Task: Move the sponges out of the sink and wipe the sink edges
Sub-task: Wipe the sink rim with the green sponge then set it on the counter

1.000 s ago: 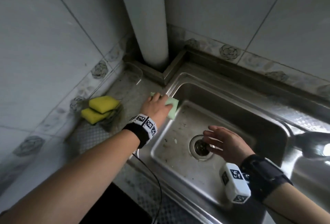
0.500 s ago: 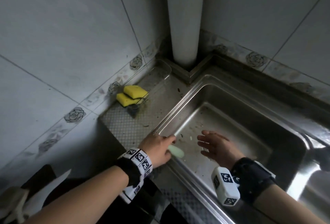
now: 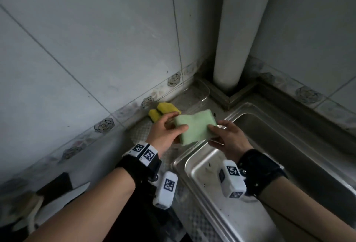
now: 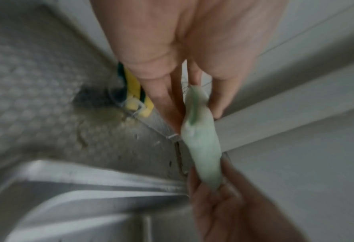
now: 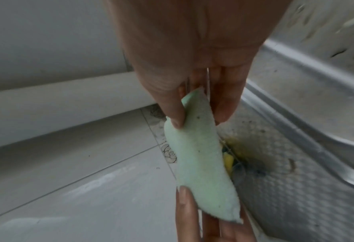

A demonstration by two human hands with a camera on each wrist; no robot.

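A light green sponge cloth [image 3: 195, 129] is held flat in the air over the near left corner of the steel sink [image 3: 180, 164]. My left hand [image 3: 178, 122] pinches its left end between thumb and fingers. My right hand [image 3: 213, 132] pinches the right end. In the left wrist view the left hand [image 4: 199, 114] grips the cloth [image 4: 203, 139], blurred. In the right wrist view the right hand [image 5: 200, 121] pinches the cloth [image 5: 199, 155]. Two yellow sponges [image 3: 163, 110] lie stacked on the textured draining board by the wall, also seen as yellow sponges [image 4: 134, 91] and a yellow sponge [image 5: 227, 161].
A thick white pipe [image 3: 231, 39] stands in the wall corner behind the sink. A clear plastic tray [image 3: 198, 95] sits on the draining board [image 3: 138, 132] beyond the yellow sponges. Tiled walls close in left and back. Dark objects lie low at the left.
My left hand ran the green cloth along the sink's left edge toward me, then lifted it. My right hand left the basin and took the cloth's other end.
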